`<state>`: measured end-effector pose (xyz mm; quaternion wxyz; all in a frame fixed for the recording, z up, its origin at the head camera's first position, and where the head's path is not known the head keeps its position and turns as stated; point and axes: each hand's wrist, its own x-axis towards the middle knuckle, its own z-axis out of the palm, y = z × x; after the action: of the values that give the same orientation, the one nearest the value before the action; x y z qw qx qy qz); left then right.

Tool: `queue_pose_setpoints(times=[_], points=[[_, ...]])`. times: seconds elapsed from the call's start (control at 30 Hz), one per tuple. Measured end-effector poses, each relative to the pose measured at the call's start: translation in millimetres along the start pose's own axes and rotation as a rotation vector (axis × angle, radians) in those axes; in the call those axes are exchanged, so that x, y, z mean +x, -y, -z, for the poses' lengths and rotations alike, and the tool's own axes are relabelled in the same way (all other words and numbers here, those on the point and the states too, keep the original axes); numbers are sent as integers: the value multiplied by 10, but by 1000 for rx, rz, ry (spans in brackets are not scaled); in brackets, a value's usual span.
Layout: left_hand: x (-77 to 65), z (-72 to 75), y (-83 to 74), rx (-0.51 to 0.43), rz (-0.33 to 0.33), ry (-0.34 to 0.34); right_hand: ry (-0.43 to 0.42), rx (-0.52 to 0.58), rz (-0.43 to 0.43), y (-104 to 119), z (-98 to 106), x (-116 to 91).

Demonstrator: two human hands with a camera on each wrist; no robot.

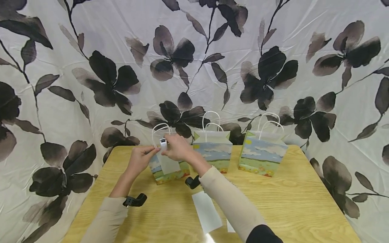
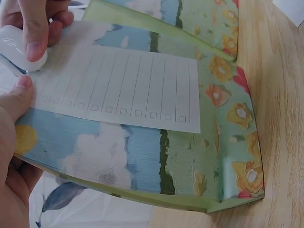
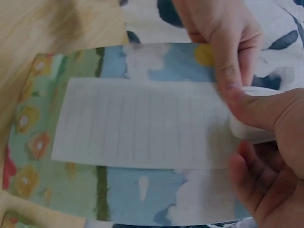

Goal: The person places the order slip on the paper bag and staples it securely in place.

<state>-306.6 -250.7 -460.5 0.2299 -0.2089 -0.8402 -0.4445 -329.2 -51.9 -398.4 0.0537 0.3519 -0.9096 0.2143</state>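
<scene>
A paper gift bag [image 1: 156, 175] painted with sky, meadow and flowers stands at the table's left, its white handles upright. A white checklist slip [image 2: 128, 90] with ruled lines and small boxes lies against its front. My left hand [image 1: 141, 158] pinches the bag's top edge together with the slip's upper end, thumb in front. Between the fingers and thumb of my right hand [image 1: 179, 148] is a small white stapler [image 3: 254, 130], placed over the slip's top end at the bag's rim. The fingers partly hide the stapler and the slip's top.
Two matching gift bags stand farther right, one in the middle [image 1: 212, 155] and one at the right [image 1: 262, 157]. A white slip [image 1: 207, 212] lies on the wooden table [image 1: 291, 206] near the front, with another partly under the right sleeve. Floral cloth [image 1: 194, 67] hangs behind.
</scene>
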Motion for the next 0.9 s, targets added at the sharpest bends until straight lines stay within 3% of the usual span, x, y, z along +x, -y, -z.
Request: queue_pose_setpoints(times=[0.13, 0.3, 0.53, 0.67, 0.9], points=[[11, 5, 5, 14, -22, -2, -71, 8, 58, -27, -29, 0], [10, -1, 20, 15, -3, 7, -120, 53, 120, -77, -93, 12], [-114, -27, 94, 6, 0, 27, -148, 76, 204, -129, -283, 1], [-128, -29, 138, 21, 3, 6, -125, 60, 188, -140, -308, 24], [17, 7, 63, 39, 7, 22, -63, 55, 106, -111, -101, 70]])
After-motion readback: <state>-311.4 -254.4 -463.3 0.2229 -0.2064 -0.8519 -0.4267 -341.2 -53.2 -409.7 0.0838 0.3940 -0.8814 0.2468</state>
